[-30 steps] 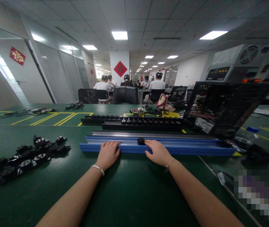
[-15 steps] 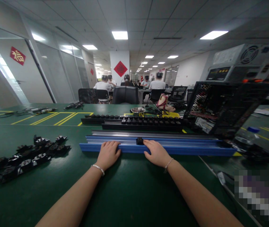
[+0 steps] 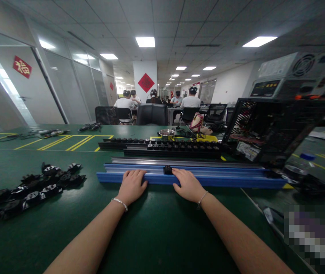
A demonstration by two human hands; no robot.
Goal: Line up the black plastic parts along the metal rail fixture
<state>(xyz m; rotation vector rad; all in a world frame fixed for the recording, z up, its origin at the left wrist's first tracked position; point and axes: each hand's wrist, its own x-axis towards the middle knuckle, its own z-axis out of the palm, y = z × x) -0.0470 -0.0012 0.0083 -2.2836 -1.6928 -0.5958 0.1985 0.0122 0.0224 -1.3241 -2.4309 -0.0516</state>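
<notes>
The small, black, blocky part has slid left along the long, blue, straight-sided rail (only slightly), and the bare right hand has shifted left with it.

Ceiling panels glare high beyond the blue channel. The tabletop before it is dim; coarse pixelation masks a patch nearer than its right end.

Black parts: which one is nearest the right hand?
The black part in the blue rail, between left hand and right hand; others, like the heap, lie farther away.
</notes>
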